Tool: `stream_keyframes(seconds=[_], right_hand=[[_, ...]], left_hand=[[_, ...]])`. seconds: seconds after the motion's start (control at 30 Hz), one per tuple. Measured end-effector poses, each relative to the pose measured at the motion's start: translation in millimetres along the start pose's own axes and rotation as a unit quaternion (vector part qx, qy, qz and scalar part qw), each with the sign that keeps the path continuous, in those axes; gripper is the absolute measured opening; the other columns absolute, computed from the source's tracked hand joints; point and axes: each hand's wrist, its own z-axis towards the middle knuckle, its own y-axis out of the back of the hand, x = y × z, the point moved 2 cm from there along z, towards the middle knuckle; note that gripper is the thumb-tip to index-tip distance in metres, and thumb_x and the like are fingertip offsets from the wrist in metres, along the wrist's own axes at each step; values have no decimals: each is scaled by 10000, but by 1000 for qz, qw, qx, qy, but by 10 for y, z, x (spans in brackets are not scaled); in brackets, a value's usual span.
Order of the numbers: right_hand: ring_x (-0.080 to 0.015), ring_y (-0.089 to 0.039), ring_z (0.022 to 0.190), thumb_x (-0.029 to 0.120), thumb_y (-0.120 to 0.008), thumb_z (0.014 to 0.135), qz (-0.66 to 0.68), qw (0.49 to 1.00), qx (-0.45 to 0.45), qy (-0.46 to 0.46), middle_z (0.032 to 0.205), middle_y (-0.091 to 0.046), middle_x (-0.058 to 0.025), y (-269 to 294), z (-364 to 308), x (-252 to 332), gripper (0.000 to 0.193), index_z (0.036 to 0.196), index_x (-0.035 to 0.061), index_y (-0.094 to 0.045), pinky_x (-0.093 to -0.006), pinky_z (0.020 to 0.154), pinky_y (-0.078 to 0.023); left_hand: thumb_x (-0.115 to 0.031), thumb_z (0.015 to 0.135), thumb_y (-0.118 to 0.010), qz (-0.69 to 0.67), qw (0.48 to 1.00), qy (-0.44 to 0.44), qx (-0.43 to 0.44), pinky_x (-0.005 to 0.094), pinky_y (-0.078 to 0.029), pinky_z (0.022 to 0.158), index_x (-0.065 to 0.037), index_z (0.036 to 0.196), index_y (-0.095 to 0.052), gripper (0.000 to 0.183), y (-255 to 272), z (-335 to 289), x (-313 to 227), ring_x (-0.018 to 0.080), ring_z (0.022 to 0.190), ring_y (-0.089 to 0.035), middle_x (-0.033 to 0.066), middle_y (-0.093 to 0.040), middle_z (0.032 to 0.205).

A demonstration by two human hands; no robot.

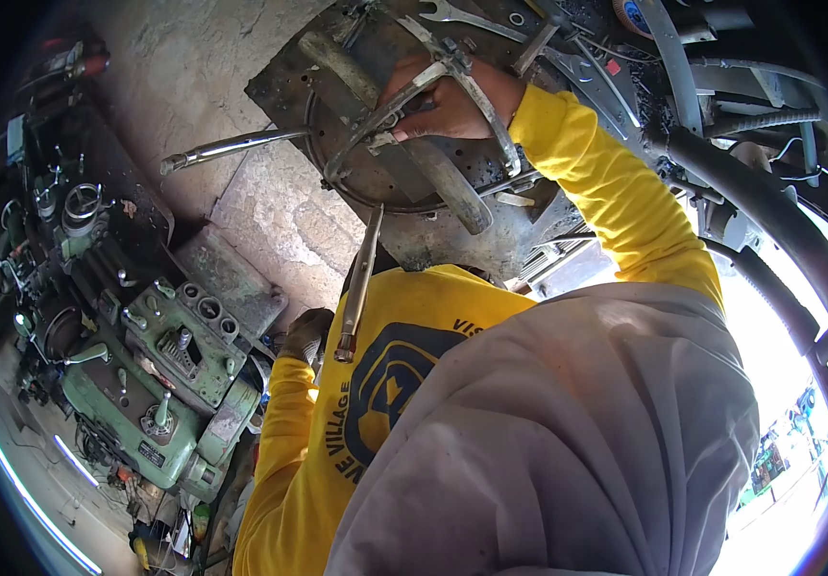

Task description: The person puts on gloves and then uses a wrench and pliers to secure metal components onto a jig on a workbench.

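At the top centre, my right hand (460, 104) is closed on a frame of curved flat metal bars (481, 101), its thumb by a small bracket. Part of its grip is hidden behind the bars. Around and under the frame runs a thin round metal ring (322, 154), above a dark plate with holes (275, 91). Two shiny metal rods (231, 149) with thicker ends stick out from near the ring, one leftward and one toward my body. Low at the left side of my yellow shirt is my left hand (308, 336), dark and partly shaded; its fingers cannot be made out.
A green machine (135, 413) with levers and a handwheel (83, 204) stands to the left. Open-end wrenches (472, 19) and loose metal parts lie at the top. Thick bent pipes (750, 192) crowd the right side. Grey cloth (568, 422) covers the lower middle.
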Motion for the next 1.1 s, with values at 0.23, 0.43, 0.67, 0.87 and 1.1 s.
stream_keyframes(seconds=[0.23,0.43,0.67,0.87,1.1], right_hand=[[-174,-657,958,165,-752,860,109,993,-36,30,1000,-688,-77,-21,-51,-79,300,1126,52,-669,-307,860,-521],[-182,-651,974,190,-762,848,-120,989,-73,42,1007,-679,-78,1,-99,132,318,1129,76,-668,-323,873,-518],[-206,-628,941,179,-776,827,-69,997,13,18,958,-638,-80,16,47,67,372,1163,79,-651,-318,868,-479],[-220,-630,1046,227,-772,819,46,999,-4,5,1078,-667,-86,5,-85,-111,329,1106,119,-650,-372,927,-477],[-196,-617,1056,237,-766,837,-141,977,-123,100,1091,-665,-58,-19,-106,17,309,1073,79,-644,-371,944,-471]], left_hand=[[-286,964,-598,-63,979,181,62,299,-521,726,-50,1213,-652,347,25,20,-728,138,812,-642,34,-704,998],[-280,974,-581,-158,984,87,8,298,-521,725,-49,1258,-621,368,-24,-74,-673,151,825,-640,42,-698,1016],[-245,977,-565,-132,984,104,-56,293,-523,706,0,1195,-640,336,-101,-54,-533,166,809,-650,71,-695,991],[-217,976,-559,-49,992,110,-32,298,-520,693,3,1187,-635,314,-59,-109,-1248,163,806,-650,67,-692,975],[-313,931,-644,13,989,63,-137,384,-538,761,-95,1263,-621,398,-94,41,-239,183,808,-650,61,-701,1006]])
